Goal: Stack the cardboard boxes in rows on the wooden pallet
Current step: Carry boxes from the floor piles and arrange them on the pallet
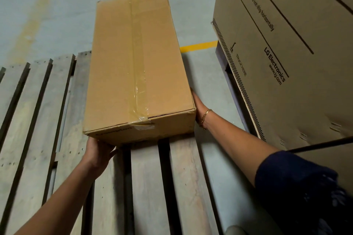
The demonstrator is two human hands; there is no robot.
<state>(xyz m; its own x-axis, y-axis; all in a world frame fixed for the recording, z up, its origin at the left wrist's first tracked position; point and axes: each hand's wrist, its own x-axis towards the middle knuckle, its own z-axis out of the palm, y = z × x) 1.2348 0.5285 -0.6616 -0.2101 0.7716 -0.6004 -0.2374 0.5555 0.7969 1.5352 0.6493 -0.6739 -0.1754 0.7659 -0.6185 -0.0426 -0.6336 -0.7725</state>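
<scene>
Box (137,66) on right end of pallet (34,101), my left hand (99,150) gripping its near-left bottom corner, right hand (198,107) against its right side, fingers hidden, grip unclear.

The big box (286,53) on the right has black words printed on its side: "Do not ship horizontally", "TRUCK HERE", "LG Electronics" and "www.lg.com". Near its top you can read "not Drop", but the start of that line is cut off. The small box (137,59) has one dark word on its near side, too blurry to read.
</scene>
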